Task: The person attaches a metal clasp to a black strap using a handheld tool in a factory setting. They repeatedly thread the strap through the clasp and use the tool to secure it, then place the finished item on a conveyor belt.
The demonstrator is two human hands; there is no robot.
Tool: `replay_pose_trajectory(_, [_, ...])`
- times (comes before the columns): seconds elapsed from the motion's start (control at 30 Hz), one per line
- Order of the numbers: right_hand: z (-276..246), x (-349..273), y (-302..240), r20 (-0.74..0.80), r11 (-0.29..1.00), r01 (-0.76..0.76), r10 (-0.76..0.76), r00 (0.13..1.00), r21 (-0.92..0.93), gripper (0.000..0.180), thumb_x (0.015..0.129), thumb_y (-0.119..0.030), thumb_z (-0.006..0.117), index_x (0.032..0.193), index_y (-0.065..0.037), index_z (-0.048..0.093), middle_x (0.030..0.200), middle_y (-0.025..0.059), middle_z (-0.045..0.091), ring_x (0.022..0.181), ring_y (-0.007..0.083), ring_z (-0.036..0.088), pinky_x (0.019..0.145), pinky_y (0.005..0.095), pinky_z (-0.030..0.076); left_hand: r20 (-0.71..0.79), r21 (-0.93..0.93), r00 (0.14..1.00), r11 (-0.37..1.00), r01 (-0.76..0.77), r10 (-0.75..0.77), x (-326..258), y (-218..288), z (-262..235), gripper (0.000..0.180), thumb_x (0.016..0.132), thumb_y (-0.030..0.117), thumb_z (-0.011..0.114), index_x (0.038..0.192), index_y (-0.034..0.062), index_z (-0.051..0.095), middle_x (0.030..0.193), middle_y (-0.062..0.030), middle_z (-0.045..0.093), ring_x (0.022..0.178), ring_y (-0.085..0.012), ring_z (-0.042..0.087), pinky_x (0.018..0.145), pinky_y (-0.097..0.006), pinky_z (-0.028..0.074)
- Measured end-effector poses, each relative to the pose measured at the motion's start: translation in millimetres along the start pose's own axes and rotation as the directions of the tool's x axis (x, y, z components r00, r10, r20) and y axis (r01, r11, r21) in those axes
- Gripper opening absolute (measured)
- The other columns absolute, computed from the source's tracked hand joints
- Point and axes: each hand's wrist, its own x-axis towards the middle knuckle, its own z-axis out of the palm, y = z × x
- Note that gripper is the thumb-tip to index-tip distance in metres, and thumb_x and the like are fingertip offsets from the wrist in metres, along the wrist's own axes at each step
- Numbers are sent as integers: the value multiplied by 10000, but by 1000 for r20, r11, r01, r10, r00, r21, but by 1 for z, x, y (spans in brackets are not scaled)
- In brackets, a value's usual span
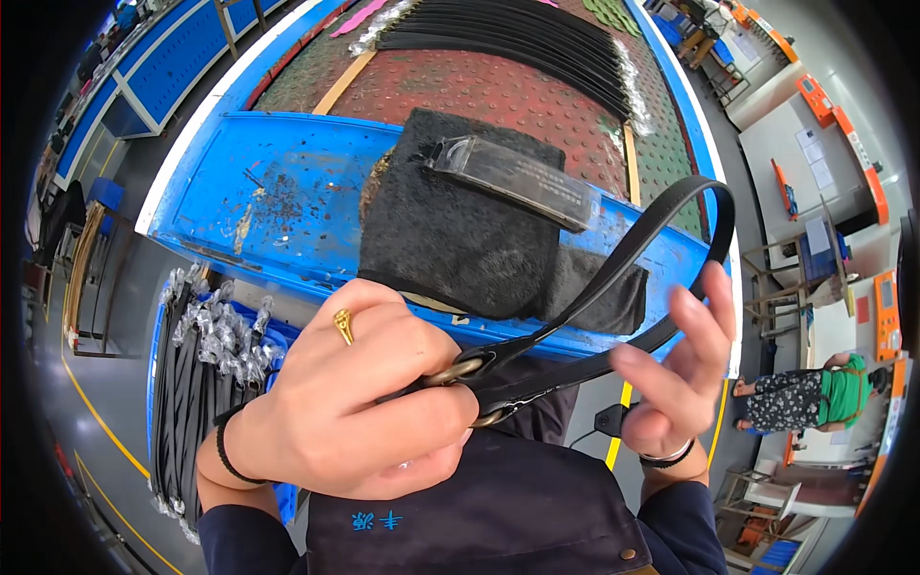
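Observation:
My left hand [369, 388], with a ring on one finger, is closed around the end of a black strap [613, 273] that looks like leather. Two brass-coloured metal rings [455, 372] stick out beside its knuckles, where the strap joins them. From there the strap rises to the right in a long loop. My right hand [682, 369] is at the loop's lower run, fingers bent and spread apart; whether they press on the strap cannot be made out. Behind the loop, a black cloth pad [460, 235] lies on the blue bench ledge [287, 182], with a clear plastic case [517, 182] on it.
Several black straps [508, 34] with plastic-wrapped ends lie across the dimpled red mat [460, 91]. More wrapped straps [187, 402] hang over a blue bin at lower left. A person in green [839, 393] stands far right. Blue cabinets [177, 72] are at upper left.

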Motion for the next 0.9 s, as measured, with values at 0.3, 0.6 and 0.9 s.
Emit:
replay_pose_trajectory(0.3, [22, -56, 24, 162, 877, -334, 407, 899, -346, 261, 781, -239, 562, 1001, -124, 644, 1272, 122, 453, 1248, 362, 300, 1035, 522, 144, -17, 11, 999, 999, 40, -40, -6, -8, -3, 204, 543, 89, 665, 715, 70, 559, 698, -69, 467, 598, -244, 482, 575, -345, 379])
replay_pose_trajectory(0.6, [-30, -51, 17, -38, 894, -244, 248, 968, -377, 187, 809, -260, 556, 799, -109, 664, 1200, 119, 489, 1253, 363, 284, 1039, 515, 137, 195, -838, 764, 300, 456, -615, -10, -5, 8, 166, 848, 185, 511, 834, 22, 480, 687, -12, 461, 577, -79, 401, 530, -226, 329])
replay_pose_trajectory(0.9, [-14, 21, 0, 87, 823, 71, -26, 996, -564, 200, 627, -352, 732, 766, -233, 652, 1156, 65, 467, 1218, 355, 306, 1027, 534, 163, 732, -672, 586, -511, 537, -347, 5, 3, 11, 245, 910, 258, 408, 830, 28, 437, 635, -44, 429, 430, -75, 332, 415, -227, 268])
